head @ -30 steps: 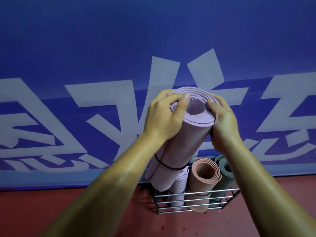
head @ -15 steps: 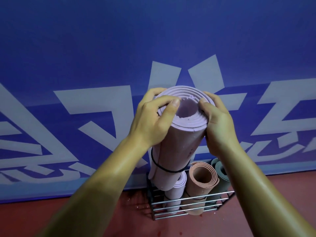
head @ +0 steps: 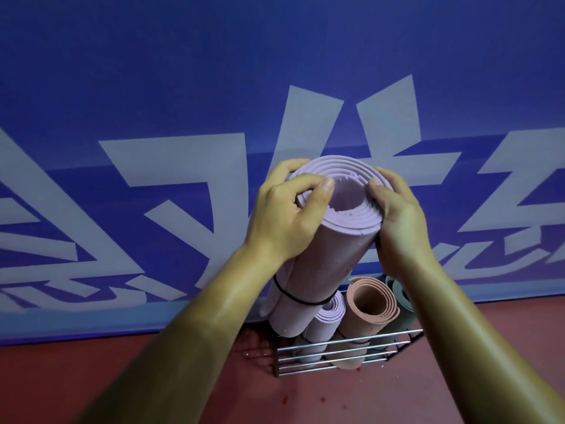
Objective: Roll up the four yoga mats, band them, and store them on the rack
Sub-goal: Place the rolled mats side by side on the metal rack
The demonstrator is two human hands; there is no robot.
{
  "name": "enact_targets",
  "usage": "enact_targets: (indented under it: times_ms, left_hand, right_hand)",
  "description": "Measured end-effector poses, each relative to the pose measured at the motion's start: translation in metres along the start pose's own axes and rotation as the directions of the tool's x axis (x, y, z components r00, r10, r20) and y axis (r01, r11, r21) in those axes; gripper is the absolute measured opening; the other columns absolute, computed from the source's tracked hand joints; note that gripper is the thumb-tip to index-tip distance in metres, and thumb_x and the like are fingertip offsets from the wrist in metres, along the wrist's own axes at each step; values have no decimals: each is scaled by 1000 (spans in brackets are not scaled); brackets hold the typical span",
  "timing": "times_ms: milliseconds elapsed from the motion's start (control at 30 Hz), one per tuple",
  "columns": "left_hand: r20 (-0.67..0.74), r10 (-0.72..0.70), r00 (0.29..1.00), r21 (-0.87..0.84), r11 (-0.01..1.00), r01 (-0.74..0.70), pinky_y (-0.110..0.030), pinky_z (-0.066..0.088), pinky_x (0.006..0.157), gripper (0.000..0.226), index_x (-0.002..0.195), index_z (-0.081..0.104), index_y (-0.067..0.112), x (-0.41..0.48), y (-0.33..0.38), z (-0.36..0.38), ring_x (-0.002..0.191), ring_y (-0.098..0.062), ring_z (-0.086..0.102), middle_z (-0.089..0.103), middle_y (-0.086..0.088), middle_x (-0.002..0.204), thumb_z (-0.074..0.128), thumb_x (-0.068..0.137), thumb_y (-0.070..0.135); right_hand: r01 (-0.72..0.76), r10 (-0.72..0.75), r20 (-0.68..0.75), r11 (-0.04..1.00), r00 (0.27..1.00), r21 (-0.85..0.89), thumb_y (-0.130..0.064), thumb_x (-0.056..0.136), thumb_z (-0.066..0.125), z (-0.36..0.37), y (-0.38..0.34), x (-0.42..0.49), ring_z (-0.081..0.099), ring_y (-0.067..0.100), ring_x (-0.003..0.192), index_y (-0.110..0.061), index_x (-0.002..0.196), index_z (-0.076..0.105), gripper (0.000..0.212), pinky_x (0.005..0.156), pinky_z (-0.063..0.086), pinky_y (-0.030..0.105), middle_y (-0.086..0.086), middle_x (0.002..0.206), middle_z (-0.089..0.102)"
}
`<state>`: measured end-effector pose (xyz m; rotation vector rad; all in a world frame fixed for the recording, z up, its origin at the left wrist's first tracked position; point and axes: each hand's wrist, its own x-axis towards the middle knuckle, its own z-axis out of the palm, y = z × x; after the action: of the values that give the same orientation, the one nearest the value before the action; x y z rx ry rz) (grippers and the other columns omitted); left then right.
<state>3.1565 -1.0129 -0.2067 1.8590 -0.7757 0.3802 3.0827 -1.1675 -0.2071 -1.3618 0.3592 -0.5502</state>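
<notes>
A person's two bare arms reach forward from the bottom of the view, both hands gripping the upper end of a rolled lilac yoga mat (head: 318, 270). The roll stands nearly upright, tilted so its open spiral end faces the camera, with its top leaning right. The left hand (head: 284, 215) wraps the roll's left side: its fingers (head: 287, 169) curl around the far edge while the thumb lies across the spiral rim. The right hand (head: 397, 221) clasps the right side in the same way, its thumb hooked over the rim towards the hollow centre, so the roll's top sits squeezed between the two hands. A thin black band (head: 293, 296) circles the roll well below the hands, towards its lower end. That lower end hangs at the left end of a wire rack (head: 336, 356), just above the top wire; whether it touches the rack cannot be told. The rack stands on a red floor (head: 122, 377) at the foot of a blue wall (head: 183, 71) painted with large pale lettering. Three other rolled mats stand upright in the rack, side by side: a second lilac mat (head: 324, 322) just beside the held roll, a salmon-pink mat (head: 370, 307) in the middle, and a grey-green mat (head: 400, 293) at the right end, partly hidden behind the right forearm.
</notes>
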Motion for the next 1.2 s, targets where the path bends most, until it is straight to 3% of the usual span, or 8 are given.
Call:
enact_targets:
  times_ms: [167, 433, 833, 1200]
  left_hand:
    - [-43, 13, 999, -24, 1000, -14, -4, 38, 89, 43, 99, 81, 17, 4, -2, -1, 122, -7, 56, 63, -5, 123, 49, 94, 46]
    - [-88, -13, 996, -67, 998, 7, -17, 45, 92, 45, 95, 80, 10, 5, -20, -6, 121, -11, 58, 63, -3, 116, 49, 94, 42]
    - [-144, -80, 986, -134, 989, 61, -13, 41, 95, 40, 103, 77, 14, -13, -59, -17, 125, -7, 54, 60, -7, 122, 44, 98, 35]
    - [-134, -86, 987, -198, 978, 58, -30, 48, 99, 37, 103, 77, 13, -14, -65, -10, 126, -16, 55, 60, -8, 122, 44, 97, 30]
  right_hand:
    - [35, -35, -7, 999, 999, -23, -17, 98, 55, 4, -1, 0, 73, 17, 104, -25, 114, 68, 22, 85, 56, 31, -2, 111, 76]
    - [38, -39, -4, 997, 999, -65, -33, 83, 58, 23, 8, 7, 72, 9, 101, -30, 113, 67, 31, 80, 55, 22, -7, 110, 75]
    - [17, -17, 3, 983, 1000, -184, -38, 84, 57, 55, 35, 10, 69, 5, 103, -36, 111, 66, 29, 96, 54, 39, -15, 110, 72]
    - [67, -71, -17, 980, 997, -186, -32, 87, 56, 52, 37, 11, 69, 0, 98, -32, 112, 66, 28, 77, 51, 16, -19, 104, 72]
